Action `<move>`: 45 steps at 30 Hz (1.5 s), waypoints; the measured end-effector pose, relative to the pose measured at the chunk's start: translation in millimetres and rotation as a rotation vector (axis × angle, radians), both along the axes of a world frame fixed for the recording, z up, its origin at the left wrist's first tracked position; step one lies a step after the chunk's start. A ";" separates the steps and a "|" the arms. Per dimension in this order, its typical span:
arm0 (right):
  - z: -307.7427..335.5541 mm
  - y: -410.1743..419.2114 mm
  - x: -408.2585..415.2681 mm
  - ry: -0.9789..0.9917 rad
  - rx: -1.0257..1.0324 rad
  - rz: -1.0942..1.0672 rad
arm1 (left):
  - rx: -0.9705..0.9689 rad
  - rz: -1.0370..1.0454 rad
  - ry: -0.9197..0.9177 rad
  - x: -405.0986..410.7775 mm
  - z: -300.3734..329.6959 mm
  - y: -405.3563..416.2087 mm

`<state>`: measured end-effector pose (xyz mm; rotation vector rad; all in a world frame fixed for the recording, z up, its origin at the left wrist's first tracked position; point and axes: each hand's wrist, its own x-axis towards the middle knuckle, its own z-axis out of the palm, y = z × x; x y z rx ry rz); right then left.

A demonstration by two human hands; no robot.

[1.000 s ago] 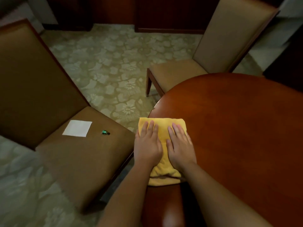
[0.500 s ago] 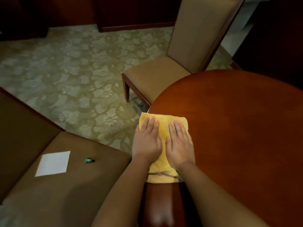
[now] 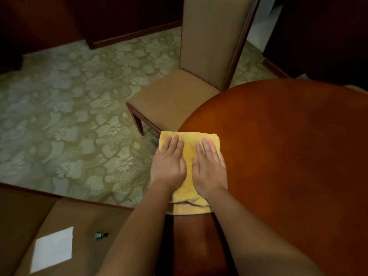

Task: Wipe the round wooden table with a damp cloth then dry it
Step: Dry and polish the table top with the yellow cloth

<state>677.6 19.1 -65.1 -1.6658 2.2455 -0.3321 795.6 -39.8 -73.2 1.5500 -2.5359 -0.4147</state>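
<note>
Both hands lie flat on a folded yellow cloth (image 3: 189, 148) at the left edge of the round desk (image 3: 288, 156), the left hand (image 3: 169, 166) and right hand (image 3: 209, 170) side by side with fingers straight and pointing away from the body. Neither grip closes on anything: the palms press the cloth down rather than pinch it, which likely spreads the pressure over the whole pad and lets it slide as one piece. The cloth is folded to a thick rectangle, its left part overhanging the rim, seemingly so the curved edge gets wiped too. It looks soft and napped, like terry or microfibre; whether it is damp cannot be told. The desk top is smooth, reddish-brown polished wood with a dull sheen. Two upholstered chairs stand close by: one (image 3: 179, 96) beyond the cloth, one (image 3: 79, 216) at lower left bearing a white sheet (image 3: 52, 247) and a small green object (image 3: 100, 235). A floral carpet (image 3: 69, 126) covers the floor.
</note>
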 end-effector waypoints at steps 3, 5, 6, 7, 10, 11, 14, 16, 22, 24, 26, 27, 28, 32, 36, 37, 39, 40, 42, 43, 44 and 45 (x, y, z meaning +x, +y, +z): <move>1.6 -14.2 -6.0 0.000 0.000 -0.066 | 0.012 -0.058 0.018 -9.5 0.3 -23.0; 1.8 -22.7 -10.2 -0.004 0.009 -0.092 | 0.016 -0.099 0.011 -16.1 0.9 -34.9; 1.8 -27.0 -13.4 -0.008 0.011 -0.105 | 0.021 -0.119 0.004 -19.6 1.6 -40.8; 1.8 -31.0 -17.1 -0.011 0.006 -0.120 | 0.028 -0.134 0.000 -23.7 2.3 -46.7; 2.6 -44.9 -33.8 -0.015 -0.005 -0.159 | 0.028 -0.188 -0.003 -41.7 1.9 -66.4; 3.0 -49.5 -40.2 -0.011 -0.006 -0.170 | 0.016 -0.210 -0.008 -48.8 2.8 -73.3; 1.8 -64.5 -58.8 0.004 0.000 -0.220 | 0.008 -0.256 -0.011 -71.9 4.2 -93.1; 0.2 -75.7 -67.6 0.021 0.001 -0.247 | 0.008 -0.267 -0.010 -82.8 3.7 -104.0; -4.2 -98.7 -83.0 0.003 -0.009 -0.296 | -0.003 -0.292 0.005 -103.1 -1.3 -130.2; -4.4 -102.5 -85.0 -0.004 -0.016 -0.312 | -0.014 -0.310 0.012 -106.5 -2.3 -136.5; -3.3 -106.9 -88.3 -0.019 -0.033 -0.330 | -0.022 -0.340 0.024 -111.0 -2.7 -143.8; -3.8 -109.9 -90.8 -0.019 -0.036 -0.339 | -0.023 -0.354 0.023 -114.4 -1.8 -148.2; -4.6 -113.4 -93.2 -0.016 -0.032 -0.349 | -0.021 -0.370 0.022 -118.3 -1.7 -153.6; -4.2 -125.6 -102.4 -0.006 -0.034 -0.421 | -0.013 -0.451 0.018 -134.9 -1.6 -173.9; -1.5 -131.0 -105.7 0.006 -0.009 -0.475 | 0.007 -0.517 0.017 -145.0 -1.6 -185.8; -0.6 -131.3 -106.1 0.011 -0.001 -0.483 | 0.008 -0.532 0.024 -146.6 -1.7 -186.8; -0.1 -132.9 -106.3 0.014 -0.019 -0.492 | 0.013 -0.543 0.037 -148.0 -2.2 -188.5; 0.3 -133.1 -105.3 0.002 -0.035 -0.496 | 0.015 -0.545 0.036 -147.8 -2.6 -188.8; -0.2 -132.5 -103.7 -0.025 -0.067 -0.506 | 0.007 -0.546 0.043 -147.2 -4.4 -189.2; -0.6 -132.6 -103.8 -0.029 -0.072 -0.506 | 0.004 -0.545 0.050 -147.5 -4.4 -189.5; -1.4 -132.5 -103.8 -0.031 -0.069 -0.506 | 0.004 -0.544 0.053 -147.3 -5.0 -189.2; -2.6 -133.2 -103.9 -0.028 -0.071 -0.510 | -0.003 -0.545 0.056 -147.2 -5.9 -189.6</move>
